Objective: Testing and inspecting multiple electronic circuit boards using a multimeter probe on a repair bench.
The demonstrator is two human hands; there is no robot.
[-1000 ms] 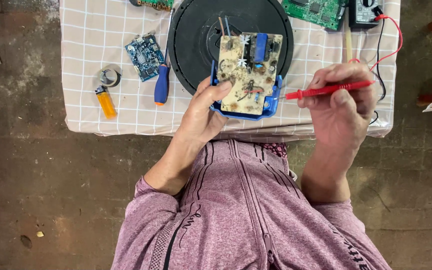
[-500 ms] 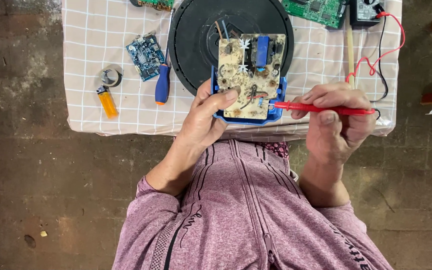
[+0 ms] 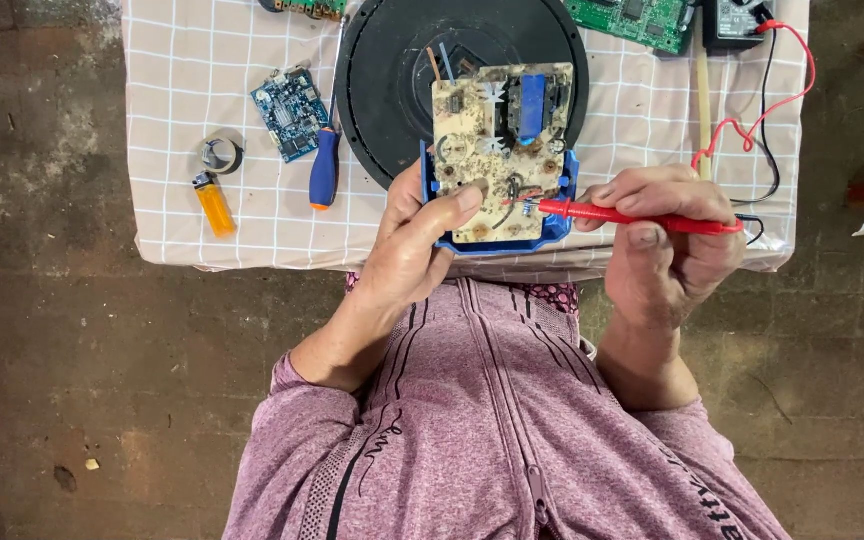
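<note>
A stained tan circuit board [image 3: 497, 140] in a blue frame rests at the table's near edge, partly over a round black disc [image 3: 392, 70]. My left hand [image 3: 414, 250] grips the board's lower left corner, thumb pressed on its face. My right hand [image 3: 667, 245] holds a red test probe [image 3: 632, 216] level, its metal tip touching the board's lower right area. A red lead [image 3: 752, 130] runs from the probe up to a dark meter [image 3: 737, 20] at the top edge.
A checked cloth [image 3: 202, 80] covers the small table. On it lie a small blue circuit board [image 3: 290, 112], a blue-handled screwdriver [image 3: 324, 168], a roll of tape [image 3: 220, 155], an orange lighter [image 3: 214, 205], a green board [image 3: 632, 18] and a thin wooden stick [image 3: 702, 90]. Bare concrete floor surrounds the table.
My right hand swung the red probe leftward and lowered its tip onto the board. My left hand stayed clamped on the board, which shifted only slightly.
</note>
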